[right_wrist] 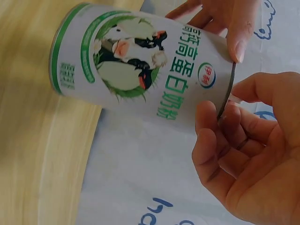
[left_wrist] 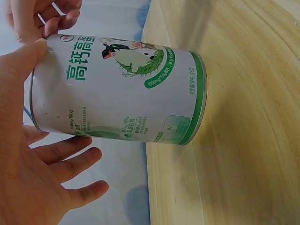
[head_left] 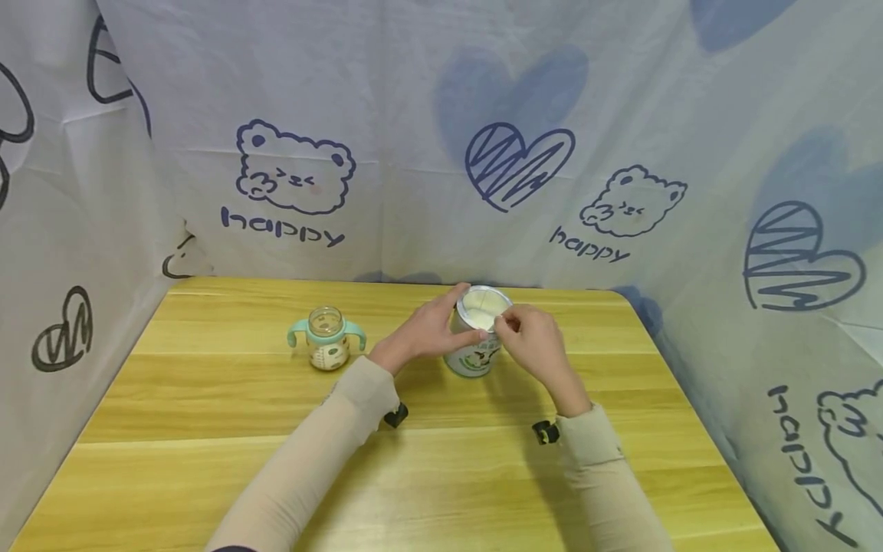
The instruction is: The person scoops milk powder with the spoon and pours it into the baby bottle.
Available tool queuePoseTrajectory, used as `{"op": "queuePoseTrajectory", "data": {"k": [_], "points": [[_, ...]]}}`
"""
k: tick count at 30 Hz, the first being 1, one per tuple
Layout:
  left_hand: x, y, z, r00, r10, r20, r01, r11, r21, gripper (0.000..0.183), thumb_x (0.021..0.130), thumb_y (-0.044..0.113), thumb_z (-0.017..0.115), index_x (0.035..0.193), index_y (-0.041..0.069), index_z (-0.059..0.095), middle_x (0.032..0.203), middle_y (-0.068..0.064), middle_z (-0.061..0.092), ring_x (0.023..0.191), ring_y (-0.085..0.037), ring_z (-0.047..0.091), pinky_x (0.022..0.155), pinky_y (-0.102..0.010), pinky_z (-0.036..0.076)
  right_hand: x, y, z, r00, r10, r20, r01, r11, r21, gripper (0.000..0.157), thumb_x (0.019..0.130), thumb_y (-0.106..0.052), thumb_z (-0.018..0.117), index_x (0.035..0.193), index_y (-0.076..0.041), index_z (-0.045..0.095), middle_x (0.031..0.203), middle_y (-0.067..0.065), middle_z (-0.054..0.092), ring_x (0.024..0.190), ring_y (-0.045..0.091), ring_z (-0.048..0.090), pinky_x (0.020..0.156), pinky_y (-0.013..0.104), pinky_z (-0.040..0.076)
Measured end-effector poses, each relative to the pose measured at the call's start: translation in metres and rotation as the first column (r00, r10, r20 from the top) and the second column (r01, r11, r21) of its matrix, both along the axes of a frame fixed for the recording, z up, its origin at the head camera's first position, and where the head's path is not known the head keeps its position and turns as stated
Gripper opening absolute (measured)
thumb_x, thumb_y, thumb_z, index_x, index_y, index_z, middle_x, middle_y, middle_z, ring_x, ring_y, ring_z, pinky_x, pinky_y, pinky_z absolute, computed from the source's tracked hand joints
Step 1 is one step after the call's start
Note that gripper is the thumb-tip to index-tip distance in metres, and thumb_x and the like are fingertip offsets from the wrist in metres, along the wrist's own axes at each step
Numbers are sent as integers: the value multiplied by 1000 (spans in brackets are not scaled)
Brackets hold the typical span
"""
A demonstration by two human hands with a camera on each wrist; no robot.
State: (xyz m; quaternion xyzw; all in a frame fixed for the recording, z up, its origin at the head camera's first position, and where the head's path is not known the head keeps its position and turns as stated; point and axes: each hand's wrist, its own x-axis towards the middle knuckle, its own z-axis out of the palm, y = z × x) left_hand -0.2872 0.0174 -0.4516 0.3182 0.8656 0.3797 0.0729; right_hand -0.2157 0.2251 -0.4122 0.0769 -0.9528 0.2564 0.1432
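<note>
A white and green milk powder can [head_left: 476,356], its label showing a cow, stands upright on the table. Its silver-rimmed top is open, with a cream-coloured inside. My left hand [head_left: 431,330] holds the can near the rim, thumb on the near side and fingers behind it. At the rim on the right, my right hand [head_left: 534,341] pinches a small whitish piece [right_wrist: 236,98] between thumb and forefinger. Its kind is mostly hidden by the fingertips. To the left stands a clear baby bottle [head_left: 327,353] with mint-green handles and no lid.
The wooden table [head_left: 414,491] has its back edge just behind the can. Behind it and at both sides hangs a white cloth [head_left: 407,199] printed with bears and hearts.
</note>
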Motion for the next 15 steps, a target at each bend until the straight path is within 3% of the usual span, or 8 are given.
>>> {"op": "queuePoseTrajectory", "data": {"k": [6,15], "points": [[1,0,1,1000,2,5,-2,1000,-3,104,95,66,64,171,16,13,173,-13,29,155,-37,38,124,-57,39,-2,-1,-2,1000,19,23,-17,996,-87,19,97,-15,62,86,-4,73,69,5,63,60,16,50,57,29,42],[2,0,2,1000,6,1,-6,1000,-10,105,95,66,65,171,16,13,173,-15,30,155,-38,39,123,-57,39,-2,0,-2,1000,9,6,-9,995,-100,18,96,-12,62,83,-4,71,66,5,60,57,15,48,54,28,40]]}}
